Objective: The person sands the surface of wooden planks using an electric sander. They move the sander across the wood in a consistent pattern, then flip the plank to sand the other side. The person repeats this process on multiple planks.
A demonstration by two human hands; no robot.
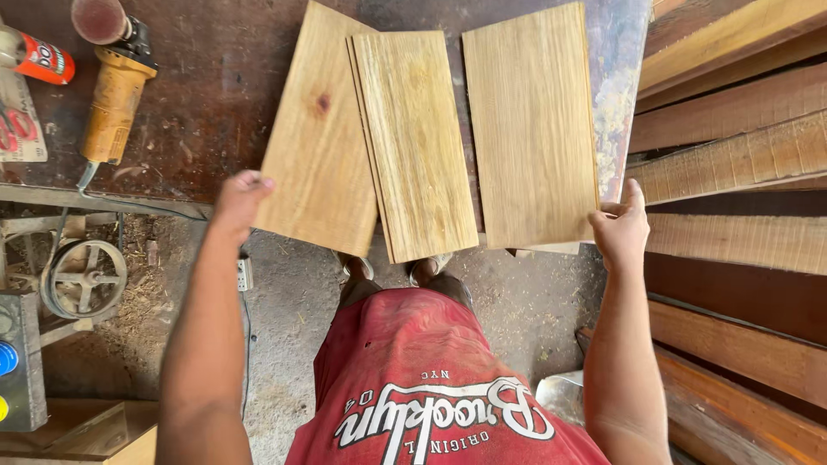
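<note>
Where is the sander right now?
In the head view the yellow sander lies at the bench's far left, left of the three boards, beyond the left hand.

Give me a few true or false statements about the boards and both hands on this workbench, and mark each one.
1. The left hand touches the near corner of the left board. True.
2. The right hand holds a hammer. False: it grips the near corner of the right board.
3. The middle board overlaps the left board. True.
4. The angle grinder lies to the right of the boards. False: it lies at their left, on the workbench.
5. Planks are stacked at the right. True.
</note>
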